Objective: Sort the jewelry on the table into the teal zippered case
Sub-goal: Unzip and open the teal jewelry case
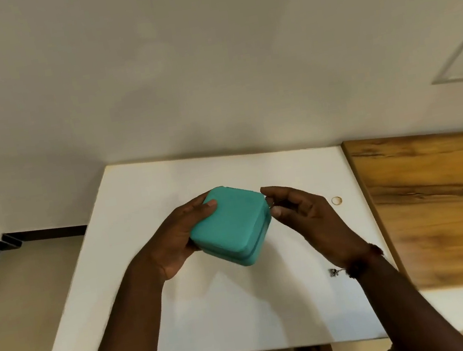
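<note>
Left grip [173,239] curls round the teal case [229,224] above the table [216,314]; right grip [306,212] beside it seems to pinch the zipper pull [270,206]. Looks light, firm: hold its sides.

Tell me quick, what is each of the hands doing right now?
Left hand: holds the teal case, thumb on its lid.
Right hand: pinches the small metal zipper pull at the case's right corner.

2 hands (left hand [174,240], right hand [306,215]), 1 teal case [229,225], 1 gold ring [336,200], 1 dark trinket [334,272], 1 white table [245,309].
</note>
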